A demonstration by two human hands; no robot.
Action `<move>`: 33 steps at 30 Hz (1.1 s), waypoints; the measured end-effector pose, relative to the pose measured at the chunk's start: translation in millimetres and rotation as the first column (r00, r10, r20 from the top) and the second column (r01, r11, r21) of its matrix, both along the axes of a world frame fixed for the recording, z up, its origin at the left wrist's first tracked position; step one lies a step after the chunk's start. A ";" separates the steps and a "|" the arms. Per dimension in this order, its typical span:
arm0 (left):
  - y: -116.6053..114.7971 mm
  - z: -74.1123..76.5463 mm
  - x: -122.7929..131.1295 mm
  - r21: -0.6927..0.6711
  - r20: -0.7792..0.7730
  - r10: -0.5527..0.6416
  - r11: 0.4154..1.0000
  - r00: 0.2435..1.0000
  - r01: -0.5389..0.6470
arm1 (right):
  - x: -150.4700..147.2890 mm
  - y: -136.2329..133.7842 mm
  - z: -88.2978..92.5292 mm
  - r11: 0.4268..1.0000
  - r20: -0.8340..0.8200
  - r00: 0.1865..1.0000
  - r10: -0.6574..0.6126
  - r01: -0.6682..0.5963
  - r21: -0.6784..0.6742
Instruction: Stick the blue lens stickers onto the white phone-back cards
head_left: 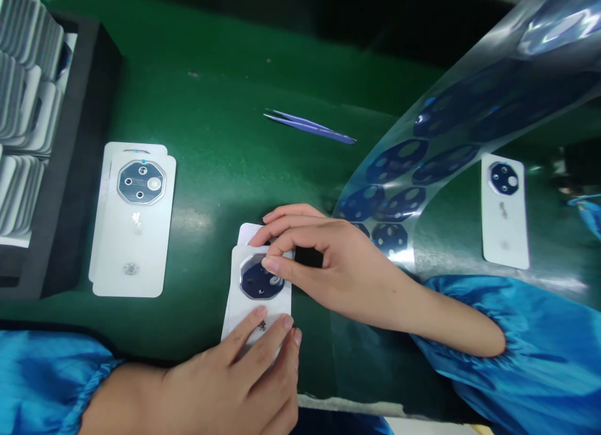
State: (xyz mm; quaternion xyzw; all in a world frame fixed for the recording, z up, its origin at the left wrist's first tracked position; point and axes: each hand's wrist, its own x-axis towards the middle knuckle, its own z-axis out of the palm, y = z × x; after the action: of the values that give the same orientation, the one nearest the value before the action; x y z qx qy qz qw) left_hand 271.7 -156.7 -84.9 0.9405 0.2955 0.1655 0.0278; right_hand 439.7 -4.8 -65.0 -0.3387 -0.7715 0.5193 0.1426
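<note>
A white phone back cover [256, 297] with an octagonal dark camera panel lies on the green mat [216, 128], with a second cover partly under it. My left hand [244, 378] rests flat on its lower half, fingers stretched out. My right hand [323, 266] is over the camera panel, thumb pressing on the dark octagonal film there, fingers curled close together.
Two stacked white covers [134, 228] lie to the left beside a black foam tray [70, 153] holding rows of covers. Purple tweezers [310, 127] lie farther back. A clear sheet [422, 172] carrying several dark octagonal films curves up at right; another cover [504, 213] lies beyond it.
</note>
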 end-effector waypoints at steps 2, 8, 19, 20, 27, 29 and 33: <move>0.8 -0.2 0.6 0.002 0.000 0.002 1.000 1.000 -0.002 | 0.0 0.0 0.0 1.000 -0.002 1.000 -0.002 0.002 0.003; 1.2 -1.0 0.3 -0.003 -0.006 -0.006 1.000 1.000 0.006 | -0.7 0.3 0.2 1.000 0.009 1.000 -0.004 0.004 0.008; 1.4 -0.5 0.5 0.005 -0.003 -0.008 1.000 1.000 0.008 | 0.0 -0.8 -0.1 1.000 0.005 1.000 -0.015 0.015 0.026; 1.8 -0.1 0.5 0.007 -0.006 -0.007 1.000 1.000 0.007 | 0.1 -0.8 0.1 0.999 0.005 1.000 -0.014 0.014 0.033; 2.6 0.3 -0.3 0.004 0.002 -0.012 1.000 1.000 0.012 | 0.1 -1.1 -1.1 0.999 -0.001 1.000 -0.016 0.016 0.035; 2.3 -0.3 -0.2 0.010 0.004 -0.007 1.000 1.000 0.007 | -0.1 -1.1 -1.1 0.999 -0.004 1.000 -0.020 0.020 0.037; 1.8 -0.6 0.4 0.002 0.003 -0.003 1.000 1.000 0.003 | -0.7 -1.2 -0.2 0.999 -0.005 1.000 -0.024 0.024 0.032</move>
State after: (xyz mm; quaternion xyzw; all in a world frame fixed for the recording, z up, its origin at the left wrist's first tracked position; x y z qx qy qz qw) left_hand 272.1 -155.0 -85.5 0.9406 0.2941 0.1673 0.0277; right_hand 439.0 -6.0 -65.2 -0.3445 -0.7752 0.5061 0.1559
